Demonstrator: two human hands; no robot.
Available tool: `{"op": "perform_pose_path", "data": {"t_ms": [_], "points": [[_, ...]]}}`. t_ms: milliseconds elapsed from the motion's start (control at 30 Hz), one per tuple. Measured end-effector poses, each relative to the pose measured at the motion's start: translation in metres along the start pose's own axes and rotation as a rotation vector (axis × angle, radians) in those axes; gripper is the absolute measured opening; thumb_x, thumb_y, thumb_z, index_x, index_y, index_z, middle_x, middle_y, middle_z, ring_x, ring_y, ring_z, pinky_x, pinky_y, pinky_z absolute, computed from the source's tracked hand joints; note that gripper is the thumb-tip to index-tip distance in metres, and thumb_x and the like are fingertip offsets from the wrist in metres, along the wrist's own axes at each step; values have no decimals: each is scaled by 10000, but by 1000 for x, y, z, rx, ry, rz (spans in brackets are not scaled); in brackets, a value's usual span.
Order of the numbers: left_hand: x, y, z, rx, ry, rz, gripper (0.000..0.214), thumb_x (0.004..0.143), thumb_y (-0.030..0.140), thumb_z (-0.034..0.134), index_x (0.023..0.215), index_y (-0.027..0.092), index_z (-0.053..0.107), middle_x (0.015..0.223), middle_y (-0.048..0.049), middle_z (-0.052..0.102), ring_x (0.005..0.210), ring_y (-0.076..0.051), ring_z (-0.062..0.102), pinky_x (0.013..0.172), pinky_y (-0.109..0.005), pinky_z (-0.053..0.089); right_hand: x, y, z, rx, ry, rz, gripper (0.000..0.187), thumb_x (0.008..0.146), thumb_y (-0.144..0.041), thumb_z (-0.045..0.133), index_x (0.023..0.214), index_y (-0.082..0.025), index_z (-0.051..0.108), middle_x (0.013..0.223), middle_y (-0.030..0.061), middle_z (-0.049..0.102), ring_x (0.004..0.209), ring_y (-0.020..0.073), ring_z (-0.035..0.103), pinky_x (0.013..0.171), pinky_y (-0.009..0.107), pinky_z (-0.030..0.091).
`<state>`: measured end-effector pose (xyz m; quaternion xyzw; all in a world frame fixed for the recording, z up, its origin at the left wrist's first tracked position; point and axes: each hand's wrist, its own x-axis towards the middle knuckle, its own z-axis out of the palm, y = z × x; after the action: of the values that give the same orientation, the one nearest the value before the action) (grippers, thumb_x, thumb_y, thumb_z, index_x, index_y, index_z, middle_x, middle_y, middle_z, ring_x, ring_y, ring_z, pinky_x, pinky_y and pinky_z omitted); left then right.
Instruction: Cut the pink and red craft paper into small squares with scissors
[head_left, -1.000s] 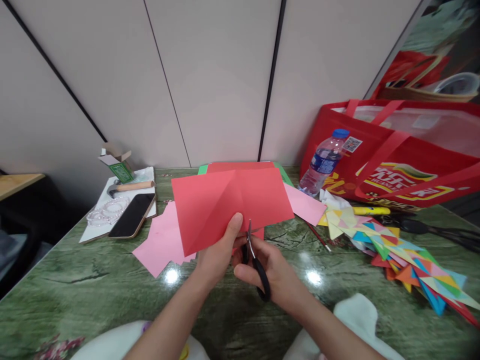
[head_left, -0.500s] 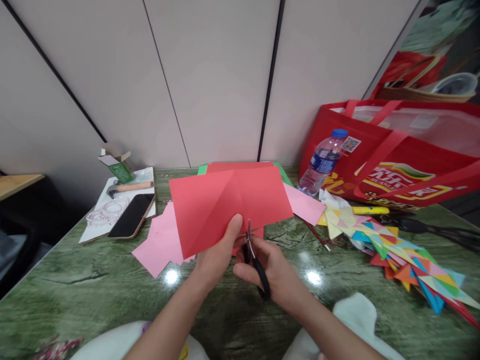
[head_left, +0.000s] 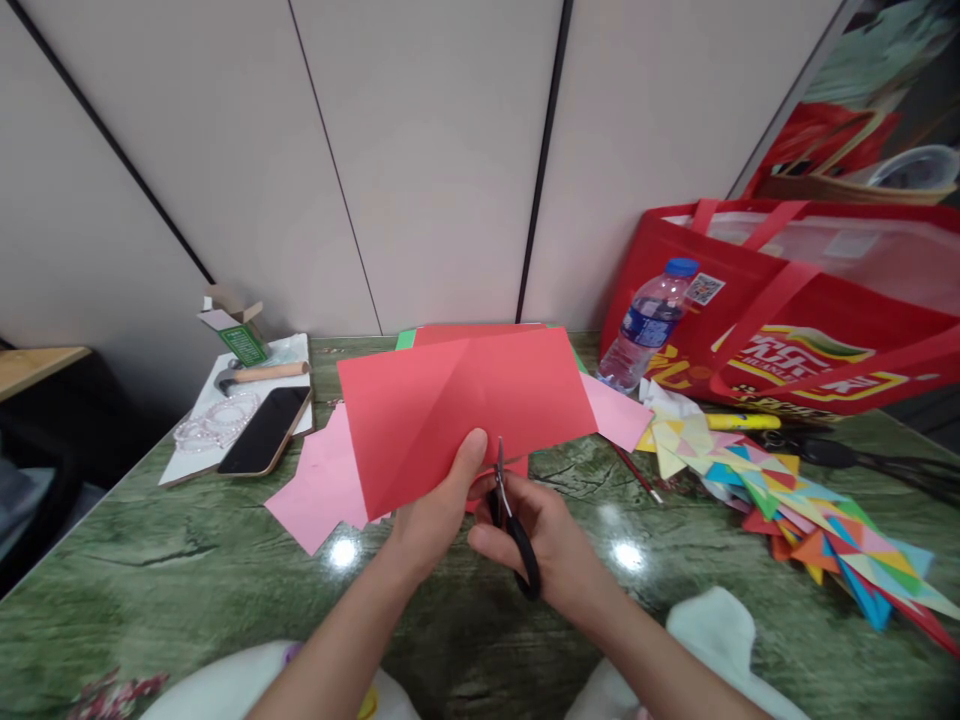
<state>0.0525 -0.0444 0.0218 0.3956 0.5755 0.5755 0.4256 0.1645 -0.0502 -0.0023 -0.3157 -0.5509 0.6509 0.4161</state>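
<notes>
A creased sheet of red paper [head_left: 420, 410] is held up above the table, tilted slightly. My left hand [head_left: 439, 500] grips its lower edge, thumb on the near face and fingers hidden behind. Black-handled scissors [head_left: 517, 545] sit in my right hand [head_left: 551, 530], with fingers at the handle loops. The blades point up and away, at the sheet's lower edge just right of my left thumb. Behind the held sheet lies more red paper [head_left: 480, 331] on the table, with a green edge showing beside it.
Pink paper pieces [head_left: 319, 485] lie left of my hands. At far left are a phone [head_left: 266, 430], a hammer [head_left: 266, 373] and a small green box [head_left: 241, 340]. A water bottle [head_left: 649, 325], a red bag [head_left: 810, 310] and folded coloured paper [head_left: 810, 490] occupy the right.
The red sheet's right part has swung slightly outward to the right. Both hands and the scissors stay almost in place.
</notes>
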Motion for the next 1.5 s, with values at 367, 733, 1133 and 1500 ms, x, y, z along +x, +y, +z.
{"op": "perform_pose_path", "data": {"t_ms": [367,733,1133,1500], "points": [[0,1,0,58,28,27,334,662,473,620,839,193,663,898,-53,677,821,-199,632,742,-309,517,0,0,1,-27,19,-6,304,610,-315,736,766,-132,550,578,-52,428,533,82,367,501,199,318],[3,-12,0,-6,28,74,359,654,460,624,885,185,644,964,-84,662,899,-245,611,814,-377,480,1,5,0,-37,21,4,305,653,-367,682,764,-119,544,593,-35,456,529,77,374,488,200,318],[1,-9,-1,-25,14,82,321,655,430,634,866,189,654,952,-77,670,929,-256,606,857,-381,459,2,11,1,-44,60,32,294,631,-366,689,719,-135,530,491,-59,453,417,60,371,406,190,307],[0,-7,-1,-15,29,65,344,625,437,655,851,177,658,937,-82,678,938,-257,605,889,-389,433,2,14,1,-64,77,38,288,636,-377,674,719,-137,539,466,-68,462,370,52,385,365,180,323]]}}
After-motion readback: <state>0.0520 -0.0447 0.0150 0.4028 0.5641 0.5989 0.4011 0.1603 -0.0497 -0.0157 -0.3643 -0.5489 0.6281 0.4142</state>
